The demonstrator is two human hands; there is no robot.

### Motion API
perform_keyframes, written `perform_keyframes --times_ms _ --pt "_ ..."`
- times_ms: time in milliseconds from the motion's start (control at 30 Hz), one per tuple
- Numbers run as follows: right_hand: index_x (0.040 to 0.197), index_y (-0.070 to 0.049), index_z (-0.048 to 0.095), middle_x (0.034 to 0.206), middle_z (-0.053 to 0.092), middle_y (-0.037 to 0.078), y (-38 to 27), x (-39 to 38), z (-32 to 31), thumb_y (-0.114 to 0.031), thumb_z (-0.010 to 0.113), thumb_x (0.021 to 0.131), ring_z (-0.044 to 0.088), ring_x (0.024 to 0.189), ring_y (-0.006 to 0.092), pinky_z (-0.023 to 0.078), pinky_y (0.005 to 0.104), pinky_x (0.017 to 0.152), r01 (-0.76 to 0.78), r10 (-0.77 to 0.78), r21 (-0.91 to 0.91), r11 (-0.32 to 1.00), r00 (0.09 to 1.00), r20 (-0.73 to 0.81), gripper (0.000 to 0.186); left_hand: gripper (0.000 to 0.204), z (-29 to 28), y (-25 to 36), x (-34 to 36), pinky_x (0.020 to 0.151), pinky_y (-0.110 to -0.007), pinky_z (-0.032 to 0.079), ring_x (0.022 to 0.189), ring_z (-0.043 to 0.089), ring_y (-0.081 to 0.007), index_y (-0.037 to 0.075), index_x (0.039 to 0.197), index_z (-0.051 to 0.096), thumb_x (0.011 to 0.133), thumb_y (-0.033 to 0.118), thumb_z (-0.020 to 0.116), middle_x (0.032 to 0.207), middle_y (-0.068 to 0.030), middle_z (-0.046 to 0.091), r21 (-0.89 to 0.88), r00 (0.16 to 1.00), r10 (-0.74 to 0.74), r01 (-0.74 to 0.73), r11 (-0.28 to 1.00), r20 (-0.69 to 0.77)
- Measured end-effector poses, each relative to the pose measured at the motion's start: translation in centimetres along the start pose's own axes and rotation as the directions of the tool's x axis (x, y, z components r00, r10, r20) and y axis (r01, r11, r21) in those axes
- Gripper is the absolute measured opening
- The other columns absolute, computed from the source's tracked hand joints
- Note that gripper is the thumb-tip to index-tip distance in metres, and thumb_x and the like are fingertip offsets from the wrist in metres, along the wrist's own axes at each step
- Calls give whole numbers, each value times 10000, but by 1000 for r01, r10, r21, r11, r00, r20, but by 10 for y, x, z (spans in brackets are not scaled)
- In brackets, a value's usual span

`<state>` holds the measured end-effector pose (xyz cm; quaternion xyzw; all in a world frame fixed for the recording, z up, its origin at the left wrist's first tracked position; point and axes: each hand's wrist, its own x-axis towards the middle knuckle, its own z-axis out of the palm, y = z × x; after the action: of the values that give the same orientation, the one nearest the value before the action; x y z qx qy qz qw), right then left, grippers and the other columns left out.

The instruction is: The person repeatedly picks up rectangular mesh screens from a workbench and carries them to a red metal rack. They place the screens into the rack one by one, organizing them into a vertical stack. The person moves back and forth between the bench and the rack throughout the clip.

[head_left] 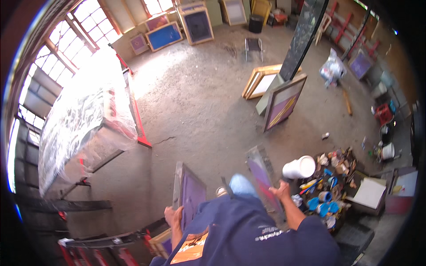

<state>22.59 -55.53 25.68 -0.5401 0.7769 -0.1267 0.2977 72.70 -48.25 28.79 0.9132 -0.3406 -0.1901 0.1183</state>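
One pillar (305,37); nearer than it, one left hand (175,217), one right hand (281,190), two held frames (194,195), one white bucket (300,167), one scrap heap (341,166) too jumbled to count; at its foot, at least three leaning frames (286,104); beyond it leftward, at least five far frames (164,36), one bin (255,25), one black chair (254,45); to its right, one white chair (326,22), one bag (332,70), one crate (383,114).

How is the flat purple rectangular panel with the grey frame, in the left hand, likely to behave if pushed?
The panel is probably stiff, since a straight grey frame borders it. Being thin and held steeply, it would likely tip without the left hand at its edge. Its slim build suggests it may be light for its size.
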Motion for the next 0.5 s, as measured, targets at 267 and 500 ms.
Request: perform_keyframes --times_ms 267,500 --pt "997 98 630 971 636 306 -100 209 57 -442 769 584 619 955 423 487 449 835 -102 101 -19 995 994 -34 694 517 23 112 251 706 -468 487 787 617 -441 -58 848 667 570 344 836 777 -272 637 -36 991 101 -105 994 -88" --pt "979 41 642 953 653 269 -214 407 56 -443 754 609 626 944 404 485 450 833 -153 146 67 986 985 91 619 406 11 287 430 683 -471 486 742 627 -444 -46 741 627 593 289 802 756 -272 642 -89 965 30 -55 995 -261"
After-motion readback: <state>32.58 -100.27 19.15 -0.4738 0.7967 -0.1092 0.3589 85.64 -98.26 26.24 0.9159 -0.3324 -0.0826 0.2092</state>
